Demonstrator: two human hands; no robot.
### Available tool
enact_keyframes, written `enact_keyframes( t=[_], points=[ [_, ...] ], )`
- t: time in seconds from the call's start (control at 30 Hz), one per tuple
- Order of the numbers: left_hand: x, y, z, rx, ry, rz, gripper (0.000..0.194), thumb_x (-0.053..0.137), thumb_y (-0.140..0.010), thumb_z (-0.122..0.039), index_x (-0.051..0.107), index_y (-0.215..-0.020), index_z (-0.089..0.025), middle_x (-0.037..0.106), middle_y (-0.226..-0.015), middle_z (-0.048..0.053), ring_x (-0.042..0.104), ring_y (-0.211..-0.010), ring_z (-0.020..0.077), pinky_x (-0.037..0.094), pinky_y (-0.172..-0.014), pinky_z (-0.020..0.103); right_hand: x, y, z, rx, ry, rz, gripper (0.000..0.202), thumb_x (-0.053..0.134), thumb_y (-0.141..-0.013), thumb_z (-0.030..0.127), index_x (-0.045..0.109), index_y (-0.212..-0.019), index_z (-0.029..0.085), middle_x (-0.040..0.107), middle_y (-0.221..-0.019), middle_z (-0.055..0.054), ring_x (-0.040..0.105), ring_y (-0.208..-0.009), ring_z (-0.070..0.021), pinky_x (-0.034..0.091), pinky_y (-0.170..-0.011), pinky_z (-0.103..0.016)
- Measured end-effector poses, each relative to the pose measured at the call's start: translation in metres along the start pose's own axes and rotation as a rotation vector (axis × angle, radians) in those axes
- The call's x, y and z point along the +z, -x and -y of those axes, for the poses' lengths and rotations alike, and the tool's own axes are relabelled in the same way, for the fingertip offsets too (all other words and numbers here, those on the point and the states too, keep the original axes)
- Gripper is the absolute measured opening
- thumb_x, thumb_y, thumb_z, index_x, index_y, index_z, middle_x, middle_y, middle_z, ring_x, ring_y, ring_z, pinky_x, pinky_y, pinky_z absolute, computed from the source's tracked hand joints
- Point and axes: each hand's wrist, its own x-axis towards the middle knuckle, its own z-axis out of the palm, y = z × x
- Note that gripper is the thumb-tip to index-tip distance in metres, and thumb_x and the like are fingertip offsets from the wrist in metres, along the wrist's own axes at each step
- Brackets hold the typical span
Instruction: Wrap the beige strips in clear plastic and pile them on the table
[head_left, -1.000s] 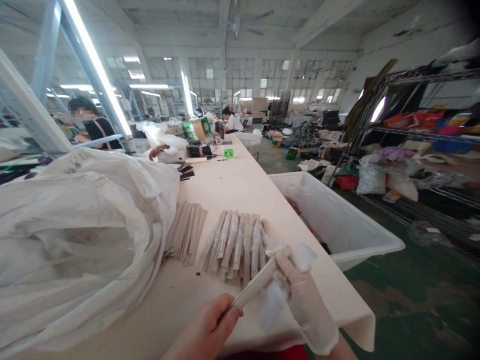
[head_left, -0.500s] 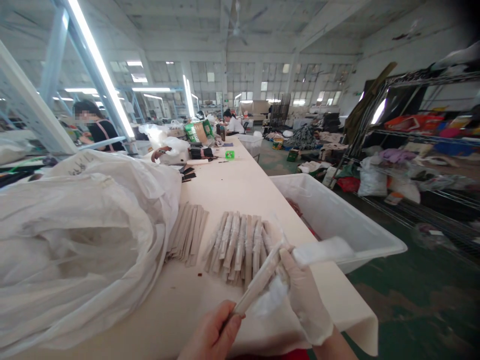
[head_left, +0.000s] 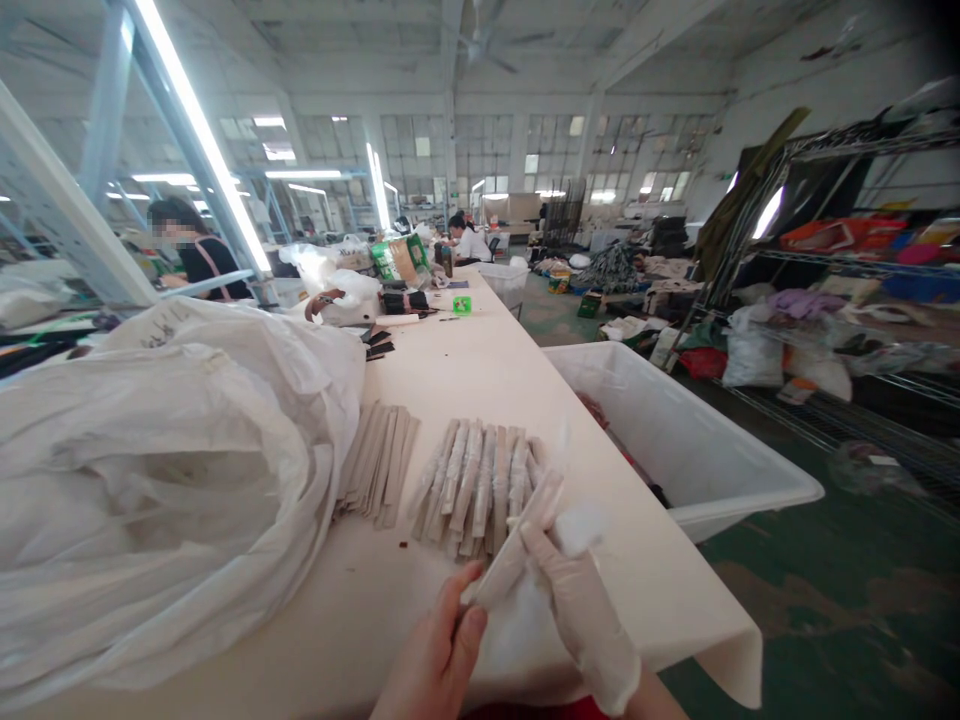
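A beige strip in clear plastic film [head_left: 517, 545] slants between my hands above the table's near part. My bare left hand [head_left: 442, 640] pinches its lower end between thumb and fingers. My right hand [head_left: 570, 600], in a pale glove, grips it farther up, with loose clear film around its fingers. Just beyond lies a fanned pile of film-wrapped beige strips [head_left: 476, 485]. Left of that pile is a stack of bare beige strips [head_left: 379, 465].
A large white bag [head_left: 172, 500] covers the table's left side. Beside the right edge of the table [head_left: 480, 370] stands a white plastic bin [head_left: 720, 460]. Wire shelves [head_left: 885, 380] hold bags at right. Two people sit farther back.
My right hand has moved left and down along the strip, closer to my left hand. The white film by it no longer stretches over the bin.
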Motion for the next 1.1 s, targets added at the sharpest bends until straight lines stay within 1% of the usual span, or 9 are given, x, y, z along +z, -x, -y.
enact_keyframes(
  t=[0.13, 0.33, 0.5, 0.6, 0.7, 0.8, 0.93, 1.0, 1.1],
  points=[
    [-0.001, -0.003, -0.004, -0.013, -0.007, -0.033, 0.043, 0.035, -0.088, -0.047, 0.049, -0.115, -0.017, 0.056, -0.070, 0.002, 0.050, -0.066, 0.0171, 0.039, -0.062, 0.026, 0.004, 0.012, -0.022, 0.111, -0.013, 0.055, 0.038, 0.079, -0.057, 0.041, 0.069, -0.084, 0.017, 0.069, -0.071, -0.005, 0.063, -0.068, -0.0249, 0.051, -0.061, -0.034],
    [0.000, -0.006, 0.001, -0.005, -0.126, 0.097, 0.034, 0.034, -0.089, -0.045, 0.046, -0.071, -0.019, 0.041, -0.062, -0.003, 0.042, -0.060, 0.0130, 0.033, -0.059, 0.024, -0.001, -0.004, 0.014, 0.000, -0.224, -0.017, 0.033, 0.074, -0.064, 0.044, 0.067, -0.085, 0.020, 0.067, -0.078, 0.000, 0.061, -0.072, -0.0175, 0.050, -0.068, -0.028],
    [0.009, -0.020, 0.004, 0.037, -0.122, 0.003, 0.033, 0.031, -0.090, -0.044, 0.041, -0.070, -0.019, 0.040, -0.062, -0.003, 0.040, -0.060, 0.0124, 0.030, -0.058, 0.024, 0.008, 0.006, 0.005, 0.126, -0.156, 0.024, 0.037, 0.077, -0.062, 0.041, 0.068, -0.087, 0.016, 0.067, -0.073, -0.002, 0.060, -0.067, -0.0182, 0.048, -0.064, -0.029],
    [0.006, -0.020, 0.000, 0.050, -0.096, 0.046, 0.033, 0.034, -0.089, -0.044, 0.042, -0.070, -0.019, 0.038, -0.060, -0.004, 0.039, -0.058, 0.0117, 0.029, -0.056, 0.023, 0.000, 0.004, 0.012, 0.118, -0.225, 0.111, 0.039, 0.072, -0.066, 0.047, 0.068, -0.088, 0.015, 0.063, -0.062, 0.000, 0.055, -0.055, -0.0151, 0.044, -0.053, -0.026],
    [0.007, -0.015, -0.004, 0.041, -0.101, 0.091, 0.033, 0.034, -0.089, -0.044, 0.042, -0.069, -0.019, 0.035, -0.056, -0.005, 0.037, -0.055, 0.0109, 0.029, -0.054, 0.023, -0.006, -0.002, 0.025, 0.054, -0.348, 0.076, 0.035, 0.069, -0.070, 0.049, 0.068, -0.082, 0.016, 0.050, -0.045, 0.005, 0.043, -0.041, -0.0101, 0.036, -0.042, -0.022],
    [0.015, -0.017, -0.009, 0.067, -0.145, 0.064, 0.032, 0.033, -0.089, -0.042, 0.040, -0.067, -0.019, 0.037, -0.055, -0.005, 0.038, -0.054, 0.0106, 0.028, -0.053, 0.023, -0.001, -0.001, 0.020, 0.169, -0.407, 0.100, 0.027, 0.071, -0.069, 0.042, 0.068, -0.081, 0.017, 0.054, -0.050, 0.004, 0.045, -0.042, -0.0105, 0.037, -0.042, -0.022],
    [0.020, -0.048, -0.018, 0.106, -0.294, -0.084, 0.031, 0.034, -0.089, -0.036, 0.043, -0.065, -0.019, 0.040, -0.055, -0.004, 0.042, -0.055, 0.0109, 0.028, -0.052, 0.022, -0.005, -0.009, 0.007, 0.208, -0.550, 0.134, 0.023, 0.073, -0.069, 0.035, 0.068, -0.079, 0.016, 0.046, -0.046, 0.008, 0.040, -0.038, -0.0061, 0.034, -0.038, -0.017],
    [0.016, -0.074, -0.023, 0.115, -0.404, -0.191, 0.030, 0.035, -0.088, -0.031, 0.046, -0.062, -0.018, 0.042, -0.055, -0.003, 0.044, -0.056, 0.0122, 0.030, -0.053, 0.023, -0.017, -0.019, 0.010, 0.229, -0.667, 0.241, 0.022, 0.071, -0.072, 0.029, 0.067, -0.087, 0.013, 0.044, -0.046, 0.009, 0.037, -0.037, -0.0038, 0.033, -0.037, -0.014],
    [0.008, -0.109, -0.030, 0.116, -0.450, -0.244, 0.026, 0.036, -0.085, -0.023, 0.056, -0.070, -0.015, 0.053, -0.064, 0.002, 0.051, -0.065, 0.0157, 0.036, -0.062, 0.026, -0.036, -0.030, 0.023, 0.329, -0.773, 0.358, 0.026, 0.063, -0.076, 0.018, 0.065, -0.101, 0.012, 0.062, -0.065, 0.003, 0.055, -0.053, -0.0060, 0.047, -0.053, -0.016]
  ],
)
